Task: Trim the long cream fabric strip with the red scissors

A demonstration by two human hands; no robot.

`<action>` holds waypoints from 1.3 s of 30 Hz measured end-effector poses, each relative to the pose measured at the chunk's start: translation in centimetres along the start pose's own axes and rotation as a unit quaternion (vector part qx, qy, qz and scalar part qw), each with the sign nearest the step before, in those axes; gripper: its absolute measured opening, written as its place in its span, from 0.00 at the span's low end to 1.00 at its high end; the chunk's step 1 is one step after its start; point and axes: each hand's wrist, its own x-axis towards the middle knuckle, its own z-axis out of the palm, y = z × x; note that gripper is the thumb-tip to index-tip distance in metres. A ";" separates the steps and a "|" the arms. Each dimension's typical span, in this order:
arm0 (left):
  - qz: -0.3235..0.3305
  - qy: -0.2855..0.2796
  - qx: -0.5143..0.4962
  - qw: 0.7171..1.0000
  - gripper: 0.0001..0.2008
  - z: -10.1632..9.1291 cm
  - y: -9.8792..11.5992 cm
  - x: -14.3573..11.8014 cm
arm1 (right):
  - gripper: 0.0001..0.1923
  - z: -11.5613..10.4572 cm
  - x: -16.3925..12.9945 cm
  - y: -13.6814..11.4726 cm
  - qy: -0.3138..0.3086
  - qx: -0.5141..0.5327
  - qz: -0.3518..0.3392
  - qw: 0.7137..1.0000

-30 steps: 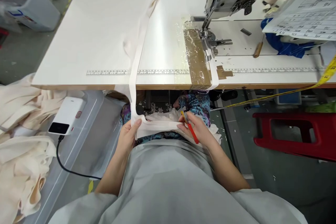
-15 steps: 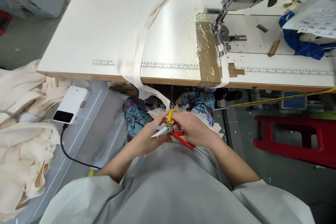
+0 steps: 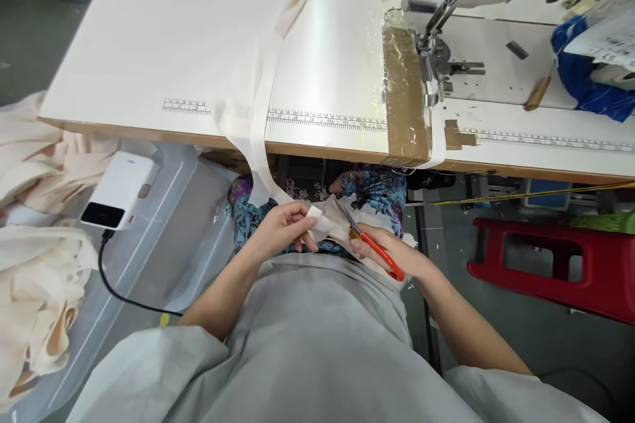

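Over my lap, my left hand (image 3: 286, 228) pinches the end of a white fabric strip (image 3: 260, 175), which runs up over the table edge and across the tabletop. A short white tip sticks out past the fingertips. My right hand (image 3: 391, 248) is closed around red-handled scissors (image 3: 380, 252), their blades pointing up and left, a little apart from the left hand. Pale fabric scraps (image 3: 342, 208) lie on the patterned trousers (image 3: 381, 195) beneath the hands.
A sewing machine (image 3: 441, 53) stands on the white table (image 3: 173, 33), with brown tape beside its foot. An awl (image 3: 538, 92) lies to its right. Cream fabric (image 3: 44, 291) fills a plastic bin (image 3: 163, 211) at left, beside a white power bank (image 3: 120, 192). A red stool (image 3: 555, 268) is at right.
My hands have separated. The scissors have moved right, away from the left hand, and now point up and left. The strip's end now shows in my left fingers. The view has shifted slightly.
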 end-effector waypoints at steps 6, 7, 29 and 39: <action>-0.047 -0.002 -0.066 0.997 0.20 -0.1 0.1 0.4 | 0.23 -0.6 1.2 0.5 -0.085 -0.045 -0.008 0.995; -0.049 0.000 -0.068 0.996 0.21 -0.1 0.1 0.4 | 0.23 -0.6 1.4 0.4 -0.089 -0.049 -0.010 0.995; -0.030 0.024 -0.039 0.998 0.20 -0.1 0.3 0.1 | 0.26 0.2 1.5 -0.5 -0.024 -0.141 -0.001 0.990; -0.016 0.025 -0.039 0.999 0.20 -0.2 0.1 0.3 | 0.28 0.7 1.4 -0.7 0.006 -0.182 0.018 0.983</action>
